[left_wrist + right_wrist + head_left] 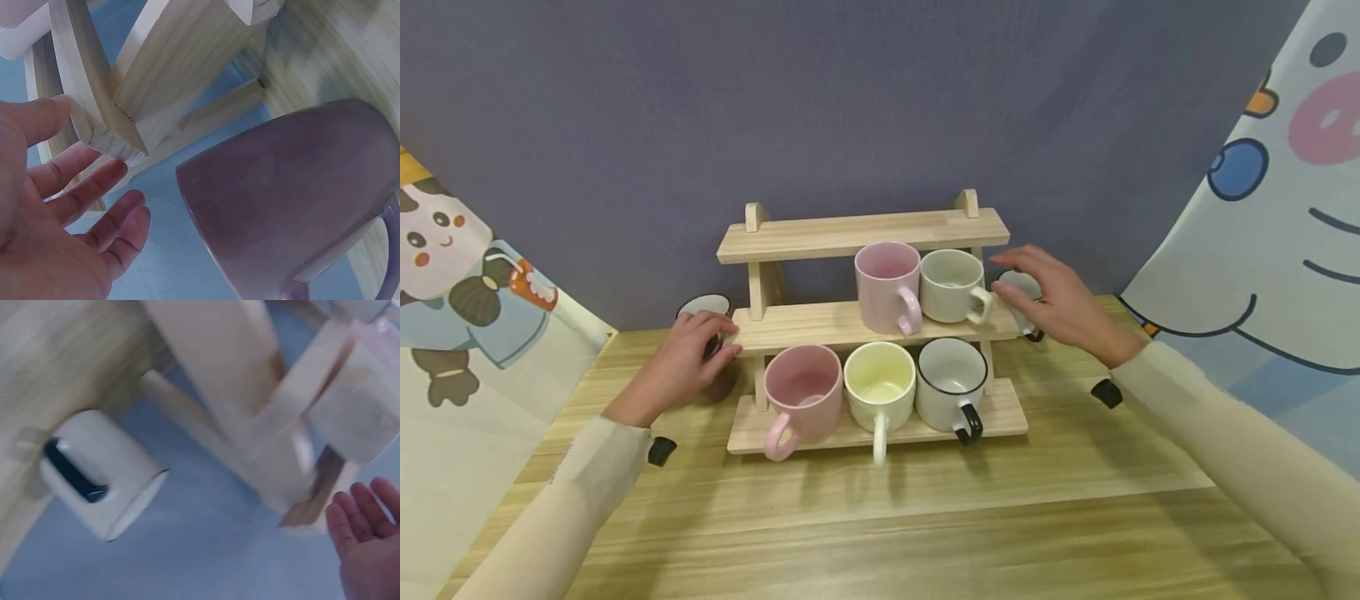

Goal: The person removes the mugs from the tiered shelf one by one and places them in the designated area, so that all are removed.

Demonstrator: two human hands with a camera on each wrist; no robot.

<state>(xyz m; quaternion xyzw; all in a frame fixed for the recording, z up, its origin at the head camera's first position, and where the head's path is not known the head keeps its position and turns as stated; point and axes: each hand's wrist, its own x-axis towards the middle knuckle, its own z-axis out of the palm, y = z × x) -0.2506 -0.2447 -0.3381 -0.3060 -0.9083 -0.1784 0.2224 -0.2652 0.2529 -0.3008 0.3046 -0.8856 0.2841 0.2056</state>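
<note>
The wooden rack [805, 323], its long axis lying nine to three o'clock, is pinched at nine by the nearer left hand [681, 354], the right hand [1054, 298] held near three, fingers parted.

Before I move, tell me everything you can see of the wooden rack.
The wooden rack stands on the table, pale and plain-grained. Three boards step back like stairs on side supports, with two rounded pieces rising from the top board. The middle one carries a light pink mug and an off-white mug toward the right; the bottom one carries a darker pink mug, a yellow mug and a black-rimmed white mug. The left hand appears to touch the middle board's left end.
</note>
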